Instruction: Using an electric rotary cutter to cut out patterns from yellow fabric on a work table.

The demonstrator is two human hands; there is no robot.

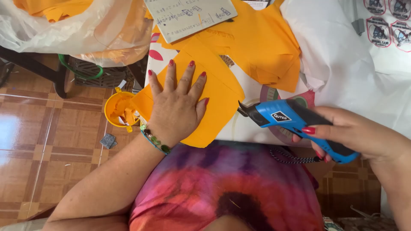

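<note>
The desk (252, 128) fills the far half of the scene, covered with a patterned cloth, and white fabric (342, 55) with round printed patches spreads over its right side. A loose heap of orange fabric pieces (265, 42) lies at the far middle, with a clear plastic bag (64, 30) of more orange cloth to the far left, above the tiled floor (51, 141). Nearer, a flat orange fabric piece (218, 107) rests at the desk's near edge; the left hand (177, 107) lies on it palm down, fingers (171, 77) spread wide. To its right, the right hand (355, 134) has its fingers wrapped tight around a blue electric cutter (295, 122), its dark nose pointing left, just beside the orange piece. A small yellow tub (117, 111) sits left of the desk.
</note>
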